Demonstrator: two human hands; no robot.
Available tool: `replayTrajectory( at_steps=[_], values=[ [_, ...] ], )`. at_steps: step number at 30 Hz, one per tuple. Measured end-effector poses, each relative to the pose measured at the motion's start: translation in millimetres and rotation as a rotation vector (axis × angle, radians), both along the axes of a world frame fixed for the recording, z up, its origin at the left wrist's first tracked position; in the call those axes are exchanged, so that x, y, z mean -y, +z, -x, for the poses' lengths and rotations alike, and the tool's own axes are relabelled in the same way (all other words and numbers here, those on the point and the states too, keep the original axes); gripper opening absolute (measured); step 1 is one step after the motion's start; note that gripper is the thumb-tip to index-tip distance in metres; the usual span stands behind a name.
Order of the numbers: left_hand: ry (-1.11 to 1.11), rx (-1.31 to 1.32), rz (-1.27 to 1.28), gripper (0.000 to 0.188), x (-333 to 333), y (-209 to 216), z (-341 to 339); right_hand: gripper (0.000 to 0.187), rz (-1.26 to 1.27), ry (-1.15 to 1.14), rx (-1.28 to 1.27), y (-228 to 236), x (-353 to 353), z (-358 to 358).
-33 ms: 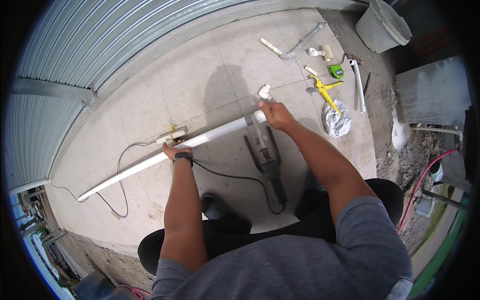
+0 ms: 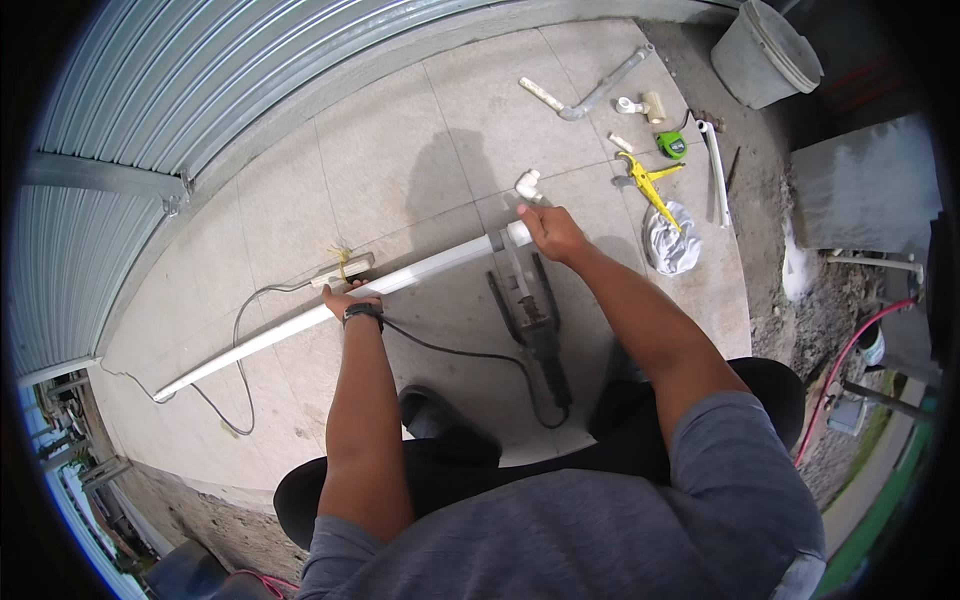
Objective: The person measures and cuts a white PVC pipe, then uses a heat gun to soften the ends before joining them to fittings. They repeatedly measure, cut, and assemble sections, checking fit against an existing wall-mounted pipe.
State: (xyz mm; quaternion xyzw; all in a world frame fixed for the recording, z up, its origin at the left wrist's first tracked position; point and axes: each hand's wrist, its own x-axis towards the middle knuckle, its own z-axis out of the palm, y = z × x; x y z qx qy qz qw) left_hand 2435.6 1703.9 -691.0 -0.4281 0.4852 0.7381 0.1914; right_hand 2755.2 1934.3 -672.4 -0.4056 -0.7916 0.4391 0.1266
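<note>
While the left grip [image 2: 349, 301] holds the white pipe [image 2: 430, 268], the right grip [image 2: 556, 235] clasps its right end.

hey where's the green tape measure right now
In the head view, the green tape measure lies on the tiled floor at upper right, just beyond the yellow cutter and left of a white pipe piece.

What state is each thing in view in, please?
Left hand: closed around the white pipe
Right hand: closed near the pipe's end
White pipe: slanting, held
Yellow cutter: handles spread
Cloth: crumpled
White elbow fitting: lying loose
Dark power tool: on or off unclear
Black cable: slack
</note>
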Motion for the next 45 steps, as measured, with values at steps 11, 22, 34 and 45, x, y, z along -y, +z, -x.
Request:
replayTrajectory(
  at_steps=[11, 22, 34, 45],
  values=[
    [-0.101, -0.011, 0.157, 0.026, -3.1, -25.7, 3.5, 0.056, -0.079, -0.143, 0.086, -9.0, 8.6, 10.8],
    [-0.004, -0.103, 0.029, 0.018, -0.8, -27.6, 0.6, 0.061, 0.002, -0.147, 0.257, -23.5, -3.4, 17.3],
    [0.03, -0.155, -0.19, 0.022, 0.6, -14.3, -7.9, 0.043, 0.588, -0.225, 0.425, 22.4, -14.9, 30.7],
    [0.08, -0.148, -0.282, 0.029, 4.8, -9.5, -11.3, 0.048, 0.694, -0.22, 0.416, 18.0, -19.7, 31.8]
  ],
)
